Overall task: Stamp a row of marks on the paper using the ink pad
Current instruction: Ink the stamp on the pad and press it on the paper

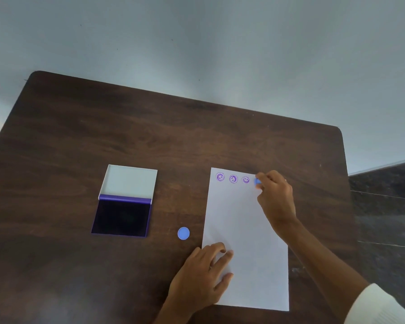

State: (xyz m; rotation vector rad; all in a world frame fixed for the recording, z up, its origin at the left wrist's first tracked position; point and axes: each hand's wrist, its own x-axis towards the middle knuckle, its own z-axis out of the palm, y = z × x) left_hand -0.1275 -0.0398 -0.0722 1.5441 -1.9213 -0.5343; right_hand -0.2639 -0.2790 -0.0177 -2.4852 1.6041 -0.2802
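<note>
Dark brown table (173,136), wood-grain surface, rounded corners, matte. Plain white paper (246,242), a tall smooth rectangle, lying flat on it.

Along the paper's far edge, three purple stamped marks (233,178) in a row: round rings with smiley faces inside, the leftmost two smudgy and doubled, the third cleaner.

Just right of the third mark, at the paper's far right corner, right hand (275,195) closed in a pinch around a small blue stamp (257,182). Only a rounded blue bit showing between the fingertips, blurred; down at the sheet, at the end of the row. White ribbed sleeve (379,305) at the arm's near end.

On the paper's near left corner, left hand (204,277) spread flat, fingers loose and slightly curled, palm down, holding nothing, resting on the sheet, part of the palm off the left edge on bare wood.

Left of the paper, just beside its lower left edge, a small round blue cap (183,233), flat disc shape, smooth plastic look, lying alone on the wood, not touching the sheet.

Further left of the paper, well apart, the ink pad (122,217) open: dark, almost black-violet rectangular pad with a purple rim. Hinged lid (129,182) folded back on its far side, pale white inside, shallow tray shape.

Beyond the table, pale grey-blue wall (197,43), flat and bare.
</note>
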